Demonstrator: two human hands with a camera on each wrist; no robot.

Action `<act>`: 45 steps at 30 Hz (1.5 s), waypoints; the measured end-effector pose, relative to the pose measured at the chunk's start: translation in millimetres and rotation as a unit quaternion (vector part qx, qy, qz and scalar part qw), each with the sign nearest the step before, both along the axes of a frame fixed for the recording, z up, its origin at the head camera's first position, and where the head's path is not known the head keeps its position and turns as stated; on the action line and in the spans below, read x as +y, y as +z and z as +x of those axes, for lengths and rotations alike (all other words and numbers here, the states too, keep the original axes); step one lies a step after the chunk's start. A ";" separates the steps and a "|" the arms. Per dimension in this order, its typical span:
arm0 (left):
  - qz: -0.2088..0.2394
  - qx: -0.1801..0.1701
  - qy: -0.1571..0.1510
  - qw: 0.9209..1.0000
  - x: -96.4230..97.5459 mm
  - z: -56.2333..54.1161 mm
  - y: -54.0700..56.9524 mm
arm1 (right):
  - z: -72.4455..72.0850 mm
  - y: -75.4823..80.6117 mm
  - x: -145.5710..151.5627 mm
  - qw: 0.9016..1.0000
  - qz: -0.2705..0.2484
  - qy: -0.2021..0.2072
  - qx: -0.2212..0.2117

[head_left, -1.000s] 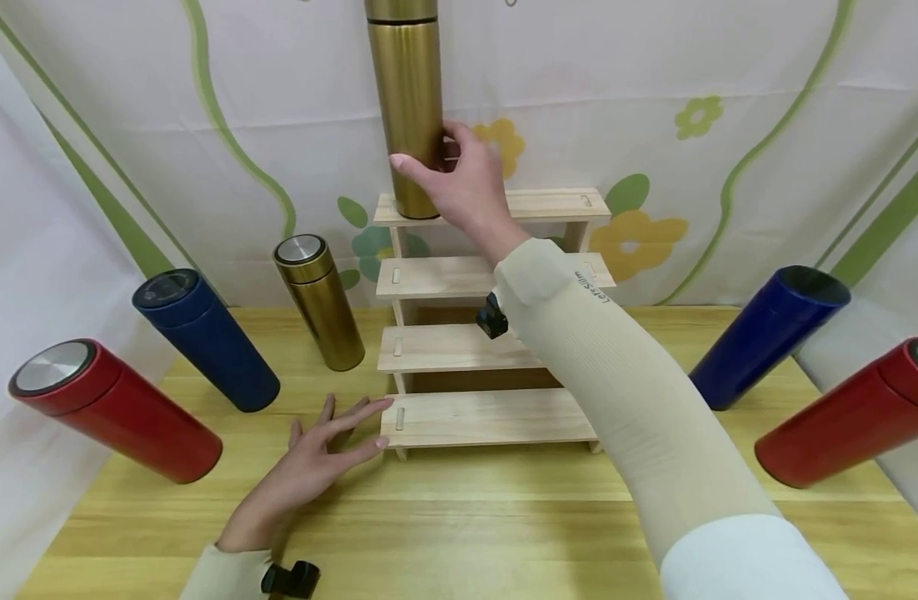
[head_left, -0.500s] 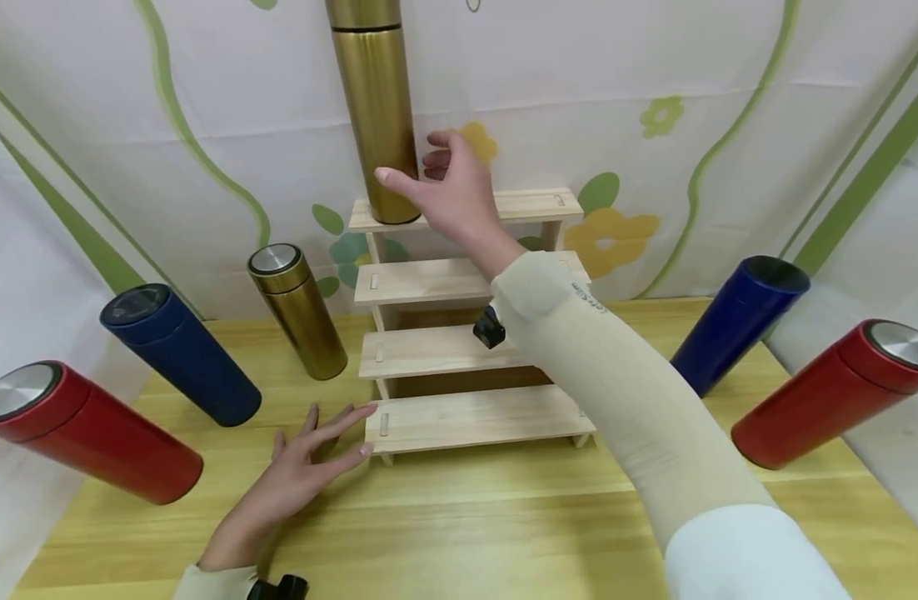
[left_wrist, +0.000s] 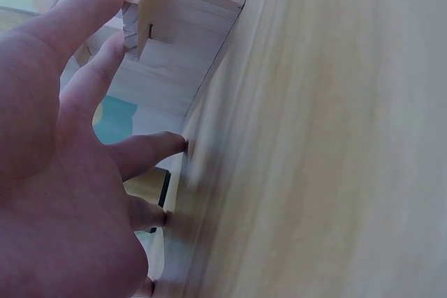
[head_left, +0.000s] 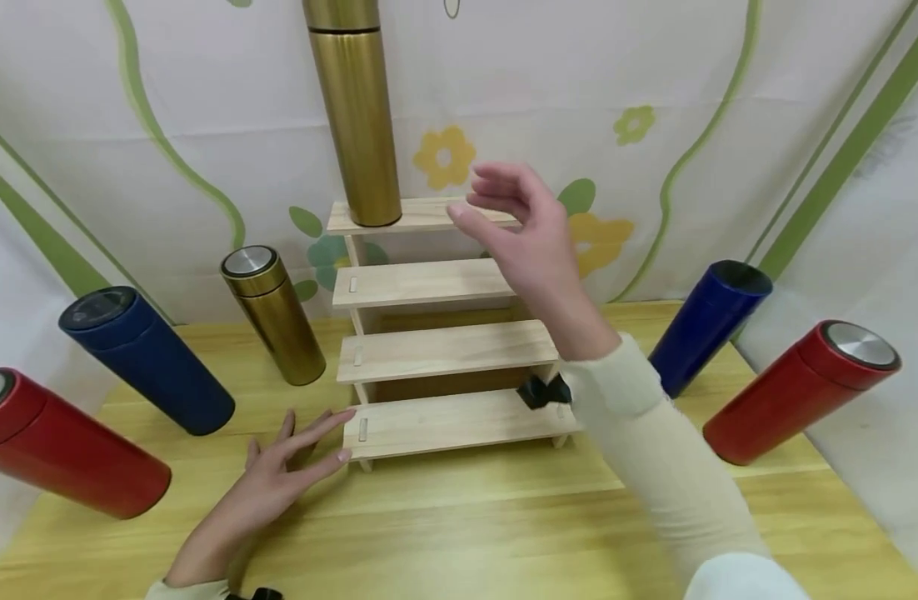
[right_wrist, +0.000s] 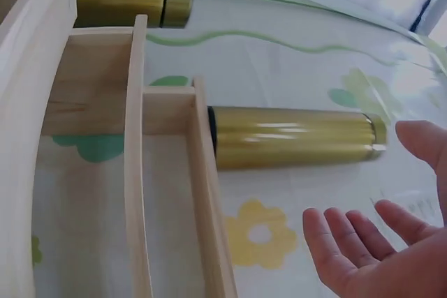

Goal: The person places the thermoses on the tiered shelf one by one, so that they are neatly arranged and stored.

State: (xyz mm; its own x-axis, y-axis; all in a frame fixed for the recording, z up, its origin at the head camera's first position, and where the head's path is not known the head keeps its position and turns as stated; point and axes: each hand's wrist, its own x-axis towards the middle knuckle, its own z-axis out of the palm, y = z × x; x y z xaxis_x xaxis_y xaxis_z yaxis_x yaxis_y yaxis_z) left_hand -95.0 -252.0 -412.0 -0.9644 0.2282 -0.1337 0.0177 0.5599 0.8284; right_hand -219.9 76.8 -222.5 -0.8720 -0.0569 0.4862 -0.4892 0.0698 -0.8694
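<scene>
A tall gold thermos (head_left: 357, 125) stands upright on the left part of the top step of a wooden four-tier stand (head_left: 444, 350). In the right wrist view the same gold thermos (right_wrist: 293, 137) appears sideways. My right hand (head_left: 530, 242) hovers right of it, apart from it, fingers loosely bent and holding nothing. At the stand's lower left corner my left hand (head_left: 279, 467) rests with fingers spread. Its thumb and index fingertips touch the end of the bottom step, and in the left wrist view its other fingers (left_wrist: 154, 151) reach down to the tabletop.
Left of the stand stand a second gold thermos (head_left: 275, 321), a dark blue thermos (head_left: 159, 367) and a red thermos (head_left: 69, 450). On the right are an open-topped blue bottle (head_left: 702, 333) and another red thermos (head_left: 796, 400). A flower-patterned curtain (head_left: 504, 75) hangs behind.
My right hand has let go of the tall gold thermos and drawn back to the right and down. The thermos stays on the top step. My left hand remains at the stand's corner.
</scene>
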 end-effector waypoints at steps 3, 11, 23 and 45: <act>0.006 -0.001 -0.004 1.000 -2.8 1.1 0.6 | 14.7 -15.7 19.9 0.999 -0.015 -0.023 0.016; 0.003 0.000 -0.008 1.000 5.3 -2.7 -1.4 | 61.3 -54.9 78.7 0.988 -0.016 -0.149 0.042; 0.007 0.002 -0.001 1.000 4.4 -1.2 0.2 | 84.0 -54.1 127.2 0.939 0.049 -0.339 0.022; -0.008 0.003 0.016 1.000 1.3 4.0 0.5 | 64.6 -80.2 167.0 0.886 0.025 -0.462 -0.036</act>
State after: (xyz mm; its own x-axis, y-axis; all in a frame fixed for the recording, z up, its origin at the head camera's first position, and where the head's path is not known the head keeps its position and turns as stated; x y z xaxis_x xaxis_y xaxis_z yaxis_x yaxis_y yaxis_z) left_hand -91.0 -250.7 -411.5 -0.9719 0.1953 -0.1313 0.0046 0.5735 0.8192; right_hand -155.3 243.8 -302.6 -0.5862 0.6770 0.4450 -0.1477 0.4508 -0.8803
